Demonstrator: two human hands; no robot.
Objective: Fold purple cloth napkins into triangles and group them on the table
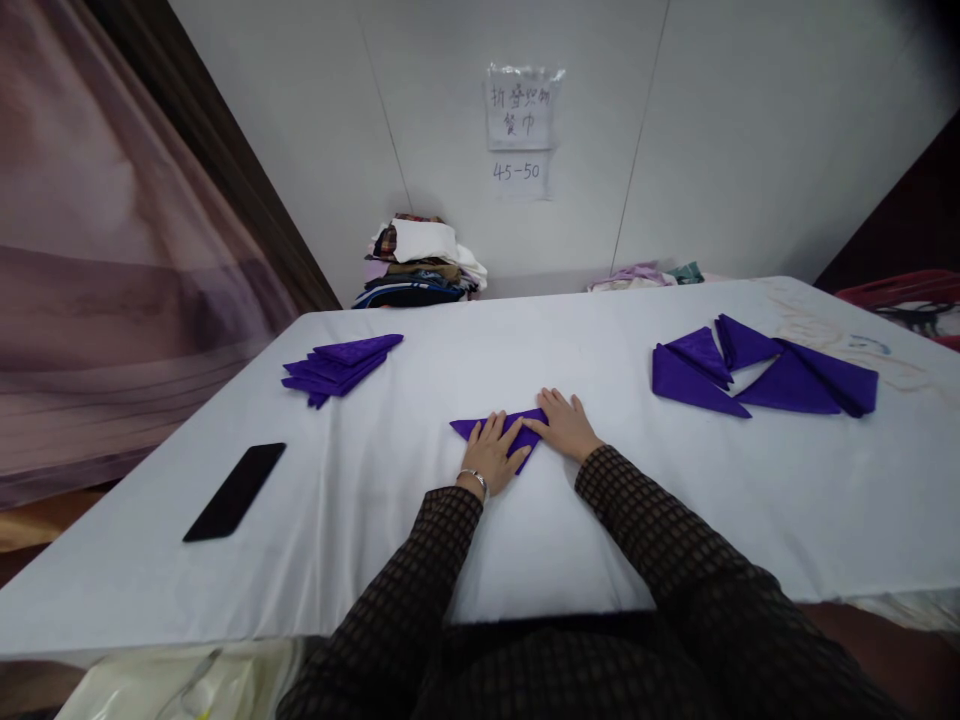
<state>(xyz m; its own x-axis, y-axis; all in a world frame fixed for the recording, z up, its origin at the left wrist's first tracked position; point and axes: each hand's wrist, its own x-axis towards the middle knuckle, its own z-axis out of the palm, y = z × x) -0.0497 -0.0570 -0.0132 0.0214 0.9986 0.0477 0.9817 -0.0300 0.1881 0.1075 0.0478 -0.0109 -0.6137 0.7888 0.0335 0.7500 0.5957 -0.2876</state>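
A purple cloth napkin (466, 428), folded into a triangle, lies flat on the white table in front of me. My left hand (493, 455), with a silver bracelet at the wrist, rests palm down on its middle with the fingers spread. At the napkin's right end, my right hand (564, 425) lies flat, fingers stretched out and thumb reaching toward the left hand. Parts of the napkin are hidden under both hands. Further left sits a fanned stack of folded purple napkins (341, 368). On the right are several more folded purple napkins (799, 380), partly overlapping.
A white cloth covers the table (420, 570). A black flat object like a phone (236, 492) lies at the left. Behind the far edge are a pile of folded clothes (420, 265) and some lilac cloth (637, 276). Handwritten paper signs (520, 125) hang on the wall.
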